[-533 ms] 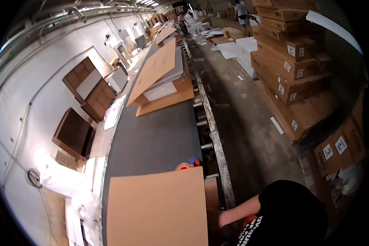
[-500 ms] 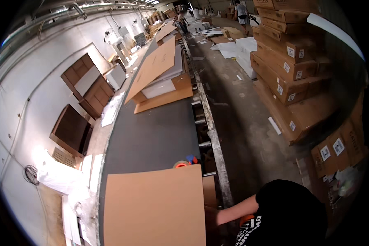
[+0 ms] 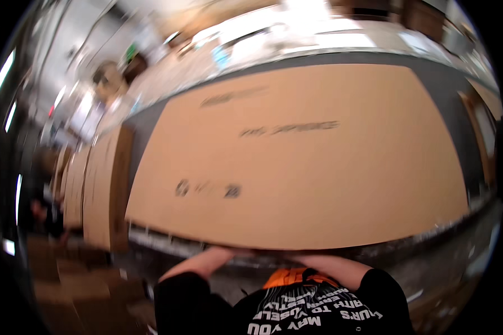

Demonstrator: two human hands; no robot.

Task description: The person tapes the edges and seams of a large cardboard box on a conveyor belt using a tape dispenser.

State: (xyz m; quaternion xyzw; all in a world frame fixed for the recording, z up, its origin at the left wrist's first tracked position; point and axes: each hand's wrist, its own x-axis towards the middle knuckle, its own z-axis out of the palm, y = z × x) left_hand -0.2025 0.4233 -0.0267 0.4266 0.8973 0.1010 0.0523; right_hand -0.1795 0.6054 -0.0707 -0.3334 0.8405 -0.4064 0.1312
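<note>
Cardboard panel, broad, brown, darkly printed, blurred, seemingly flat

I am in what looks like a factory packing area. A big printed piece of cardboard covers much of the long dark surface in front of me, and tall cartons stand in a row to my left. More brown boxes sit lower on that side, blurred. Strip lights glow at the far left, and flat white pieces lie beyond the surface.
</note>
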